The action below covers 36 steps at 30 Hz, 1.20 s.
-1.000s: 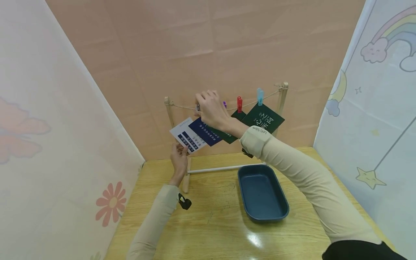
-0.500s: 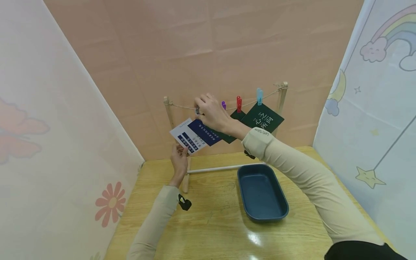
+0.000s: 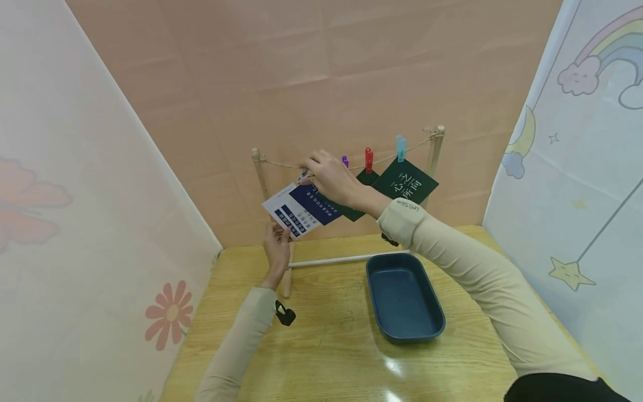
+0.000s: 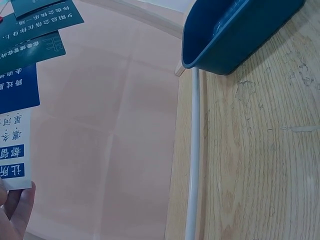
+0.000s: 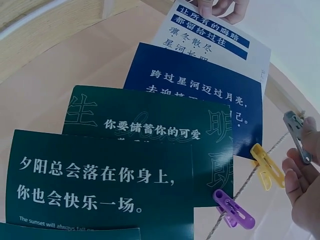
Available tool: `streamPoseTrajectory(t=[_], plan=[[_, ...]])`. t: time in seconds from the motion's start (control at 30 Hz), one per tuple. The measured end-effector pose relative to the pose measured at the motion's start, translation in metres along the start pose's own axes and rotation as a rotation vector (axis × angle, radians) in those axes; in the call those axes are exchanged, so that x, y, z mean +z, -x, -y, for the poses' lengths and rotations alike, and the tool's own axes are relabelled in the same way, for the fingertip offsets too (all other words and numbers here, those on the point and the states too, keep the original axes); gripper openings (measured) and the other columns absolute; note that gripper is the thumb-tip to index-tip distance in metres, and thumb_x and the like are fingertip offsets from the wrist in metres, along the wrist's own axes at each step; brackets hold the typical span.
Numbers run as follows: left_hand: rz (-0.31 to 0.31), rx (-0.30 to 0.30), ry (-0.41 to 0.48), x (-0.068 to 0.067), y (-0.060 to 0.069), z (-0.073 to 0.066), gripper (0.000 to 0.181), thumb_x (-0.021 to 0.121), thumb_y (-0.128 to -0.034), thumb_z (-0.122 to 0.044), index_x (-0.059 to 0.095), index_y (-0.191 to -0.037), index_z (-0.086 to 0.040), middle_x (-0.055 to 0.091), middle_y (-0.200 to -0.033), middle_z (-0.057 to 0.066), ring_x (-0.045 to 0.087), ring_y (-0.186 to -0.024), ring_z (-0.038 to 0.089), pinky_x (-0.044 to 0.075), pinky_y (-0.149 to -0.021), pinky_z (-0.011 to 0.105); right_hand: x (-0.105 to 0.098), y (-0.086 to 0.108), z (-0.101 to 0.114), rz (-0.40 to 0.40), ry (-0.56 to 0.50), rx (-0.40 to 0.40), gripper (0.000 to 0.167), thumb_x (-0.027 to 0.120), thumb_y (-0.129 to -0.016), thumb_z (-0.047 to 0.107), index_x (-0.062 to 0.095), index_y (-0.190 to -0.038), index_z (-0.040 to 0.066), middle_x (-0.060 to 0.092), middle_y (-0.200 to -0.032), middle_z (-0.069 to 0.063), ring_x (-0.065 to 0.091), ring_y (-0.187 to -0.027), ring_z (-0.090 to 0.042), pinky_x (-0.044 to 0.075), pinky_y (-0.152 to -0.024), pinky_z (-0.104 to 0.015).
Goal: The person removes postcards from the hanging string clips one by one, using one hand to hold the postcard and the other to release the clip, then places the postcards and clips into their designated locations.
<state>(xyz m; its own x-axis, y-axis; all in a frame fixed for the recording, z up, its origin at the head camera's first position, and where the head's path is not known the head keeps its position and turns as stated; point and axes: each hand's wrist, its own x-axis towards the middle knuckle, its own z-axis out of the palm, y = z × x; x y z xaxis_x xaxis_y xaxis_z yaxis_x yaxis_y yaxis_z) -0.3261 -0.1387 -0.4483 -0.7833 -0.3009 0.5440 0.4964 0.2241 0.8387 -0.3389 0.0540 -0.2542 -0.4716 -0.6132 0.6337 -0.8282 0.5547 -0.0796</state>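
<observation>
My left hand [image 3: 277, 248] pinches the lower corner of a white card [image 3: 284, 207] with blue text bands, which also shows in the right wrist view. My right hand [image 5: 306, 187] holds a grey clothespin [image 5: 297, 136] between thumb and fingers, close to the twine [image 5: 245, 186] at the white card's upper end. Whether the clothespin grips the card cannot be told. Beside it, a yellow clothespin [image 5: 268, 167] holds a dark blue card [image 5: 195, 95] on the twine. A purple clothespin [image 5: 233, 209] is at the edge of a green card [image 5: 150, 120].
The twine runs between two wooden posts [image 3: 435, 151]. Red [image 3: 369, 161] and light blue [image 3: 401, 148] clothespins hold further green cards [image 3: 408, 181] on the right. A dark blue tray [image 3: 404, 329] stands on the wooden table [image 3: 326, 357], in front of the rack's white rod [image 3: 331, 261].
My right hand has come down slightly toward the top of the white card, and the clothespin in it has tilted and shows more. My left hand keeps its place on the card.
</observation>
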Motion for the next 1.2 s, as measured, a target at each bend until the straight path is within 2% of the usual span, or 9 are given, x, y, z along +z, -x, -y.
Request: streamPoseTrajectory(t=[0.17,0.3,0.33,0.43,0.53,0.67,0.9,1.03,1.2], plan=[[0.004,0.020,-0.013,0.000,0.001,0.000,0.016,0.057,-0.0945,0.012,0.051,-0.108,0.019,0.056,-0.096,0.037,0.063,-0.084,0.051,0.057,-0.072,0.060,0.000,0.004,-0.001,0.025,0.001,0.005,0.031,0.074,-0.090,0.014,0.067,-0.116,-0.001,0.066,-0.110,-0.013,0.057,-0.099,-0.026,0.050,-0.086,-0.035],[0.007,0.029,-0.043,-0.001,0.006,-0.018,0.014,0.055,-0.0939,0.015,0.050,-0.105,0.021,0.056,-0.095,0.038,0.062,-0.084,0.054,0.057,-0.072,0.059,0.000,0.007,-0.003,0.052,-0.015,0.005,0.028,0.076,-0.088,0.007,0.067,-0.113,-0.001,0.067,-0.109,-0.013,0.060,-0.097,-0.026,0.052,-0.085,-0.035],[0.007,0.026,-0.046,-0.001,0.006,-0.018,0.013,0.056,-0.0939,0.014,0.050,-0.105,0.019,0.056,-0.094,0.036,0.063,-0.084,0.052,0.058,-0.072,0.056,0.000,0.008,-0.003,0.060,-0.018,0.006,0.028,0.076,-0.087,0.006,0.067,-0.113,-0.001,0.067,-0.108,-0.013,0.061,-0.096,-0.026,0.053,-0.085,-0.035],[0.007,0.018,-0.048,-0.003,0.006,-0.015,0.013,0.058,-0.0947,0.010,0.052,-0.105,0.015,0.058,-0.093,0.029,0.065,-0.084,0.046,0.061,-0.071,0.044,0.000,0.009,-0.004,0.077,-0.027,0.009,0.026,0.075,-0.087,0.002,0.067,-0.111,-0.001,0.067,-0.108,-0.013,0.062,-0.097,-0.026,0.054,-0.086,-0.036],[-0.002,0.000,-0.047,-0.002,0.003,0.001,0.012,0.061,-0.0948,0.006,0.054,-0.104,0.010,0.059,-0.092,0.023,0.066,-0.084,0.040,0.061,-0.070,0.033,0.000,0.010,-0.004,0.087,-0.038,0.021,0.023,0.072,-0.089,0.000,0.066,-0.111,-0.001,0.067,-0.108,-0.013,0.064,-0.098,-0.026,0.055,-0.085,-0.035],[-0.006,0.008,-0.043,-0.002,0.004,0.001,0.012,0.061,-0.0945,0.007,0.054,-0.103,0.010,0.059,-0.091,0.023,0.066,-0.082,0.040,0.061,-0.068,0.034,0.002,0.013,-0.003,0.101,-0.050,0.042,0.023,0.071,-0.091,0.004,0.065,-0.113,-0.001,0.067,-0.108,-0.014,0.065,-0.097,-0.025,0.057,-0.083,-0.035],[-0.021,0.061,-0.007,-0.001,0.007,0.003,0.011,0.062,-0.0932,0.008,0.055,-0.101,0.005,0.058,-0.087,0.017,0.066,-0.077,0.031,0.061,-0.065,0.029,0.004,0.017,-0.004,0.118,-0.061,0.044,0.033,0.071,-0.094,0.016,0.065,-0.123,0.002,0.068,-0.114,-0.012,0.065,-0.097,-0.024,0.057,-0.080,-0.035],[-0.006,0.030,-0.025,-0.002,0.007,0.002,0.012,0.061,-0.0943,0.008,0.054,-0.105,0.010,0.059,-0.090,0.021,0.067,-0.082,0.038,0.062,-0.069,0.034,0.004,0.019,-0.005,0.115,-0.054,0.033,0.031,0.071,-0.094,0.018,0.067,-0.120,0.002,0.068,-0.111,-0.012,0.065,-0.097,-0.024,0.057,-0.079,-0.035],[-0.006,0.005,-0.048,-0.002,0.008,0.003,0.014,0.061,-0.0937,0.009,0.053,-0.105,0.012,0.059,-0.092,0.025,0.066,-0.084,0.044,0.062,-0.069,0.036,0.006,0.022,-0.007,0.118,-0.021,0.013,0.029,0.073,-0.093,0.022,0.070,-0.113,0.001,0.064,-0.109,-0.013,0.061,-0.094,-0.023,0.055,-0.076,-0.033]])
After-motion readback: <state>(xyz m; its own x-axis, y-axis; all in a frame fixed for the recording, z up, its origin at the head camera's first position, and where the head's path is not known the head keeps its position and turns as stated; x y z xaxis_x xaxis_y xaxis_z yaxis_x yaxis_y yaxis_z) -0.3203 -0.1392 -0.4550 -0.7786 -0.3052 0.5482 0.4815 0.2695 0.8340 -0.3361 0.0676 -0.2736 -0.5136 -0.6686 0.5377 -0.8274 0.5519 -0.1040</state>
